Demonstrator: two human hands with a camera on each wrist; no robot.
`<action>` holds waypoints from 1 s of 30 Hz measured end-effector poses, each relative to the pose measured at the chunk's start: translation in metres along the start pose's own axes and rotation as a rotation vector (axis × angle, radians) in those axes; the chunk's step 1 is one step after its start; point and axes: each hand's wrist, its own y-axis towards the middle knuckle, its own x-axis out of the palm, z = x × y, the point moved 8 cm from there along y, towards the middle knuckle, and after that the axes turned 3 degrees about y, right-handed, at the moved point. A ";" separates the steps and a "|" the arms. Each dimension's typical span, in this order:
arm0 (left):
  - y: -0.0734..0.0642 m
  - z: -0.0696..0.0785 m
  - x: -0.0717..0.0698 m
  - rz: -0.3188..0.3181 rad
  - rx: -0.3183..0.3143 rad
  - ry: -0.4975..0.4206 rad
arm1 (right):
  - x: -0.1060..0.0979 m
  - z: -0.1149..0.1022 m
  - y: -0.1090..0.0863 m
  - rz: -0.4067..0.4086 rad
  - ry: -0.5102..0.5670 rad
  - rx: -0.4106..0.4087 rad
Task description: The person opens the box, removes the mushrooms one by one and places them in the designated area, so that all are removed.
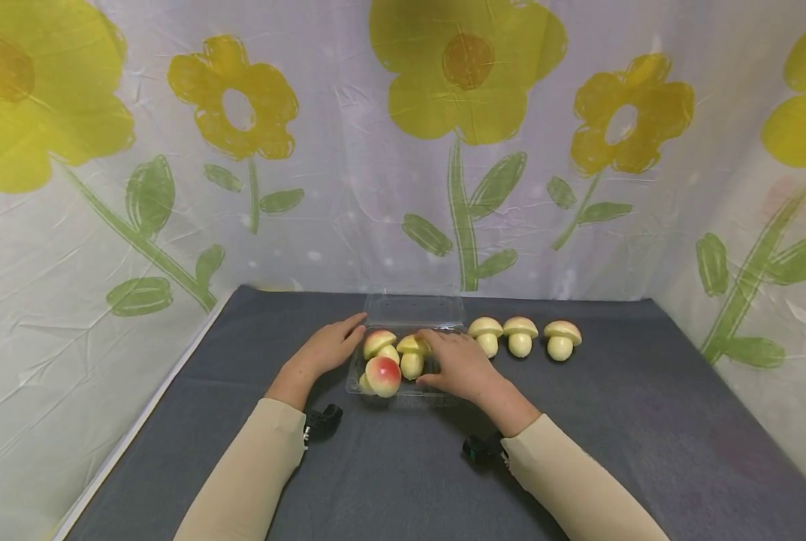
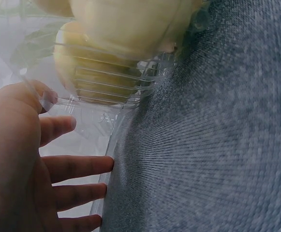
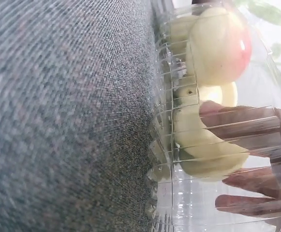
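A clear plastic clamshell box (image 1: pixel 357 379) lies with its lid (image 1: pixel 412 309) raised at the back. Inside are toy mushrooms: one at the rear left (image 1: pixel 379 344), one with a red-topped cap (image 1: pixel 384 375) at the front left, and another (image 1: pixel 412 366) beside my right hand (image 1: pixel 462 364). That hand reaches in over the box's right side, index finger on the cap and thumb low by the stem. Through the plastic wall, the right wrist view shows its fingers around this mushroom (image 3: pixel 210 154). My left hand (image 1: pixel 328 348) is at the box's left side, fingers straight and spread, thumb (image 2: pixel 46 96) touching the rim.
Three more toy mushrooms stand in a row to the right of the box: one (image 1: pixel 487 335) close by my right hand, one (image 1: pixel 520 336) beside it, and one (image 1: pixel 561 340) farther right. A dark grey cloth (image 1: pixel 389 466) covers the table. Behind hangs a flowered curtain (image 1: pixel 348 188).
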 end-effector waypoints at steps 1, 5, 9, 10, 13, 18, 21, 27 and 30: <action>0.000 0.000 0.000 0.001 0.000 0.001 | 0.000 0.000 0.000 -0.001 0.003 0.001; 0.000 -0.001 0.000 0.003 0.002 0.003 | -0.001 0.000 0.000 0.010 0.005 -0.008; 0.000 -0.001 0.000 0.003 0.002 0.003 | -0.006 -0.005 -0.001 0.076 -0.008 -0.065; 0.000 -0.001 0.000 0.003 0.003 0.003 | -0.007 -0.007 -0.002 0.095 -0.014 -0.079; 0.000 0.000 0.000 0.003 0.001 0.003 | -0.010 -0.009 -0.003 0.133 -0.020 -0.103; 0.000 0.000 0.000 0.009 -0.001 0.006 | -0.010 -0.010 -0.002 0.126 -0.027 -0.142; -0.001 0.001 0.000 0.007 -0.002 0.009 | -0.006 -0.009 -0.002 0.058 -0.019 -0.151; -0.001 0.001 0.000 -0.001 0.000 0.005 | -0.002 -0.006 -0.004 -0.083 0.034 -0.090; 0.000 0.000 0.000 -0.003 0.001 0.008 | -0.001 -0.006 -0.004 -0.087 0.035 -0.079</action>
